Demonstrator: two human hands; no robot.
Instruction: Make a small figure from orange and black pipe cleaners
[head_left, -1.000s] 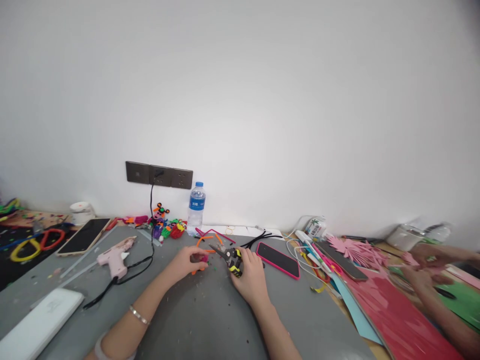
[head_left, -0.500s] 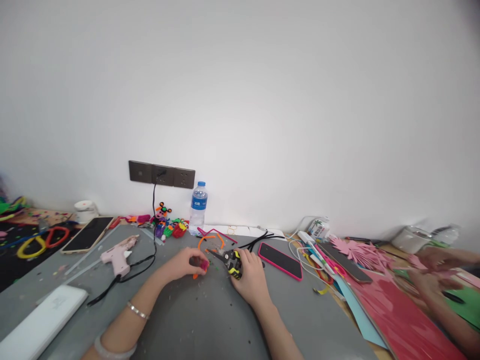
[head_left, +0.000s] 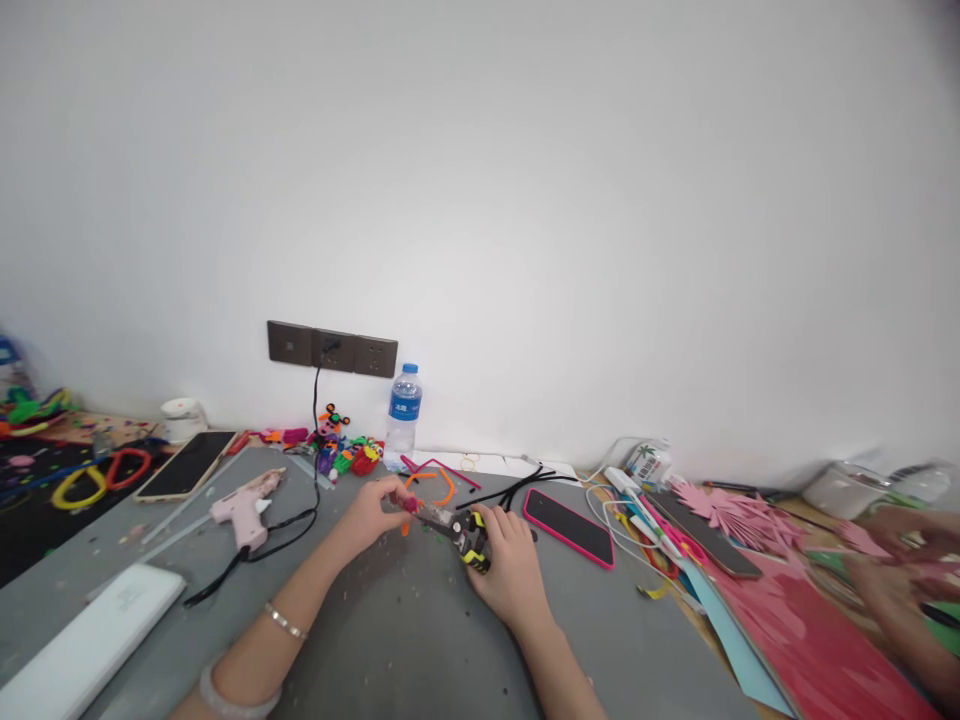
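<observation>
My left hand (head_left: 375, 520) pinches a small magenta and orange fuzzy piece (head_left: 410, 503), probably pipe cleaner, a little above the grey table. My right hand (head_left: 511, 568) is wrapped round the black and yellow handles of some snips (head_left: 471, 543). Their blades point left and reach the fuzzy piece; whether they touch or grip it I cannot tell. Just behind the hands lie a curved orange pipe cleaner (head_left: 445, 488) and a bent magenta one (head_left: 450, 466). Several black pipe cleaners (head_left: 517, 487) lie beyond my right hand.
A pink glue gun (head_left: 246, 515) with its black cord and a white power bank (head_left: 97, 640) lie at left. A water bottle (head_left: 403, 420) stands by the wall beside colourful fuzzy figures (head_left: 349, 452). A pink-edged phone (head_left: 568, 528) lies at right. Another person's hands (head_left: 900, 570) work far right.
My left hand has raised the fuzzy piece up to the snips' blades, closing the gap between them. My right hand stays about where it was on the snips. The view has shifted slightly.
</observation>
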